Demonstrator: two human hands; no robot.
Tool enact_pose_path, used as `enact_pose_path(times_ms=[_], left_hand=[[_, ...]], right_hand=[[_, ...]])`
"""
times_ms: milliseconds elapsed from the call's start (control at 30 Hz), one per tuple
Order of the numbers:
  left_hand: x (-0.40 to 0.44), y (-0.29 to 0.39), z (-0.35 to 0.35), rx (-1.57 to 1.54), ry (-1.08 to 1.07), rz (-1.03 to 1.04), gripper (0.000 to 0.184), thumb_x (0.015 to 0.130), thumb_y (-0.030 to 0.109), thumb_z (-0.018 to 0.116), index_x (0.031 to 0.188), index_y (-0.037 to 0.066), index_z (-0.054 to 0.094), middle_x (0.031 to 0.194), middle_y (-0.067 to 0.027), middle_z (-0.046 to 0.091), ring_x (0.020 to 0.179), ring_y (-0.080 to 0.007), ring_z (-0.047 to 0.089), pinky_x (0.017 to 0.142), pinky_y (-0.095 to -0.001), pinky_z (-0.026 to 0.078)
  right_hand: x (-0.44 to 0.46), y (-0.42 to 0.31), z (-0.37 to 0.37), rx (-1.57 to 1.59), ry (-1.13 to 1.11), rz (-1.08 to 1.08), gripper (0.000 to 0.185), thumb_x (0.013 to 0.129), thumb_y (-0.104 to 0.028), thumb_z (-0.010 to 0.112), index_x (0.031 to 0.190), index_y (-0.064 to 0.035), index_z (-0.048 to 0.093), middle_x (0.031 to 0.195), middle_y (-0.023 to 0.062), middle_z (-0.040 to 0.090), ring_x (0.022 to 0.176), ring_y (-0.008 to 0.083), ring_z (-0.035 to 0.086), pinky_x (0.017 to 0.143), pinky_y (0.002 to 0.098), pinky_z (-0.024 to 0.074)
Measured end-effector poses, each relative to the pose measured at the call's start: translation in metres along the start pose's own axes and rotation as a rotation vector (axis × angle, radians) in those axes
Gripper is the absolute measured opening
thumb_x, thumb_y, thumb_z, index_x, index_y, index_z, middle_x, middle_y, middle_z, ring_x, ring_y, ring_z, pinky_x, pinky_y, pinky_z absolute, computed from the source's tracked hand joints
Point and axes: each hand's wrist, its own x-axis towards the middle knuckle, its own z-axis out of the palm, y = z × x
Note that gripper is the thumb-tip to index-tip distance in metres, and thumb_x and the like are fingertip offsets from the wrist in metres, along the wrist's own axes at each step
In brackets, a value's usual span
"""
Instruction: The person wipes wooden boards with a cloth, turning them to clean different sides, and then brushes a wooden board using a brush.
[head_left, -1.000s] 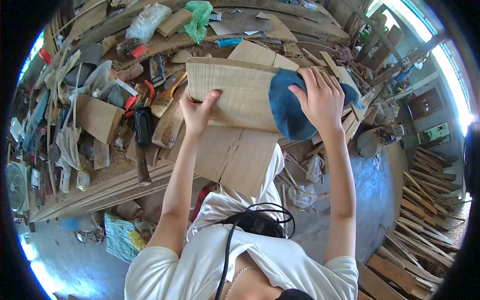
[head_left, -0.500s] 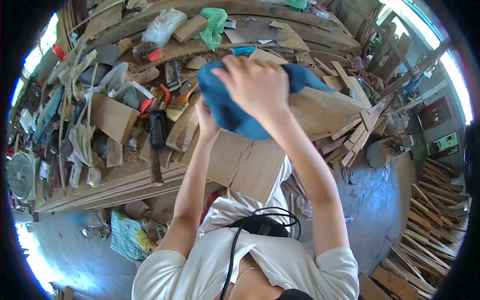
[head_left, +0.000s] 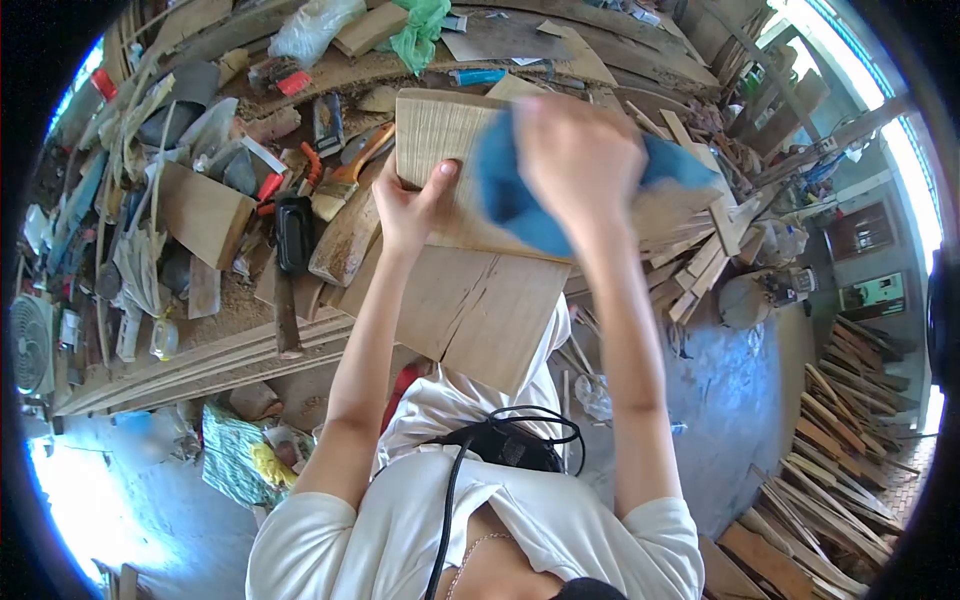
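Observation:
A pale wooden board (head_left: 430,125) with straight grain lies tilted in front of me over the cluttered bench. My left hand (head_left: 408,208) grips its left end, thumb on the top face and fingers hidden beneath. On the board's right part, my right hand (head_left: 582,155), smeared by motion, is closed on a blue cloth (head_left: 505,190) pressed against the surface. The cloth's loose end spreads right, past my wrist. Below, a wider cracked plank (head_left: 480,315) reaches from the bench toward my lap.
Left of the board are a paintbrush (head_left: 338,195), a hammer (head_left: 290,235) and a wood block (head_left: 200,215). Plastic bags (head_left: 318,28) and a blue tube (head_left: 478,76) sit at the back. Wood strips (head_left: 705,265) jut out at right; more lumber (head_left: 835,450) is stacked on the floor.
My right hand has moved right along the board with the blue cloth, baring the board's left part. My left hand, earlier partly covered by the cloth, now shows with its thumb on top.

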Motion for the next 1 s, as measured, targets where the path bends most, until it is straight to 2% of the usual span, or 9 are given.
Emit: enact_pose_path(times_ms=[67,133,200,367,433,500,600,767,1000], left_hand=[[-0.004,-0.007,-0.006,0.059,-0.015,0.159,0.036,0.082,0.005,0.065,0.116,-0.004,0.057,0.107,-0.0091,0.066,0.094,-0.0153,0.061,0.085,-0.0309,0.048],[0.003,0.013,0.015,0.099,0.168,0.284,0.037,0.080,0.006,0.067,0.114,-0.003,0.058,0.107,-0.0089,0.065,0.096,-0.0154,0.059,0.084,-0.0309,0.047],[0.004,0.004,0.008,0.074,0.198,0.213,0.032,0.080,0.007,0.067,0.110,-0.003,0.059,0.102,-0.0084,0.066,0.093,-0.0159,0.060,0.083,-0.0305,0.047],[-0.011,0.003,-0.008,0.033,0.018,0.023,0.030,0.078,0.009,0.074,0.101,-0.005,0.061,0.093,-0.0063,0.068,0.081,-0.0111,0.062,0.076,-0.0275,0.050],[-0.010,0.004,-0.011,0.121,-0.014,0.002,0.035,0.077,0.014,0.077,0.102,-0.005,0.061,0.093,-0.0070,0.068,0.082,-0.0114,0.061,0.076,-0.0277,0.050],[-0.010,0.002,-0.012,0.134,-0.037,0.022,0.036,0.077,0.014,0.078,0.102,-0.005,0.061,0.092,-0.0073,0.068,0.082,-0.0115,0.061,0.076,-0.0277,0.050],[-0.013,0.005,-0.008,0.079,-0.038,0.017,0.037,0.077,0.015,0.078,0.102,-0.005,0.061,0.092,-0.0075,0.068,0.083,-0.0117,0.061,0.076,-0.0279,0.050],[-0.014,0.001,-0.013,0.091,0.023,0.032,0.036,0.078,0.016,0.078,0.101,-0.005,0.060,0.091,-0.0074,0.068,0.083,-0.0121,0.061,0.075,-0.0270,0.050],[-0.017,-0.004,-0.021,0.084,0.023,0.109,0.035,0.078,0.011,0.076,0.105,-0.004,0.058,0.094,-0.0057,0.066,0.085,-0.0103,0.060,0.075,-0.0258,0.050]], right_hand=[[0.017,-0.057,0.025,0.085,0.023,-0.062,0.035,0.091,-0.037,0.051,0.069,-0.0134,0.065,0.062,0.0057,0.064,0.054,0.0232,0.063,0.054,0.0370,0.0488],[0.024,-0.076,0.035,0.136,0.074,-0.122,0.031,0.089,-0.037,0.056,0.069,-0.0155,0.065,0.063,0.0022,0.064,0.055,0.0207,0.063,0.055,0.0349,0.0482],[0.024,-0.080,0.038,0.139,0.121,-0.148,0.030,0.087,-0.038,0.057,0.068,-0.0159,0.064,0.064,0.0006,0.065,0.055,0.0197,0.063,0.055,0.0339,0.0478],[-0.003,-0.006,-0.005,0.032,-0.006,-0.034,0.037,0.091,-0.039,0.051,0.070,-0.0120,0.066,0.064,0.0045,0.065,0.057,0.0220,0.063,0.058,0.0361,0.0497],[-0.024,0.044,-0.032,-0.206,-0.061,0.073,0.036,0.092,-0.036,0.050,0.072,-0.0105,0.067,0.068,0.0084,0.065,0.064,0.0291,0.064,0.063,0.0410,0.0505],[-0.051,0.102,-0.053,-0.178,0.014,0.104,0.034,0.094,-0.027,0.046,0.076,-0.0074,0.067,0.077,0.0109,0.066,0.076,0.0302,0.063,0.074,0.0411,0.0473],[-0.066,0.130,-0.073,-0.105,-0.044,0.141,0.031,0.094,-0.022,0.044,0.081,-0.0024,0.065,0.082,0.0139,0.064,0.079,0.0341,0.060,0.073,0.0428,0.0452],[-0.031,0.060,-0.036,-0.241,-0.017,0.079,0.034,0.093,-0.027,0.047,0.071,-0.0084,0.065,0.070,0.0122,0.065,0.064,0.0300,0.062,0.064,0.0423,0.0480],[0.004,-0.058,0.010,0.123,0.072,-0.092,0.030,0.090,-0.037,0.055,0.075,-0.0131,0.065,0.064,0.0023,0.063,0.057,0.0214,0.062,0.057,0.0340,0.0478]])
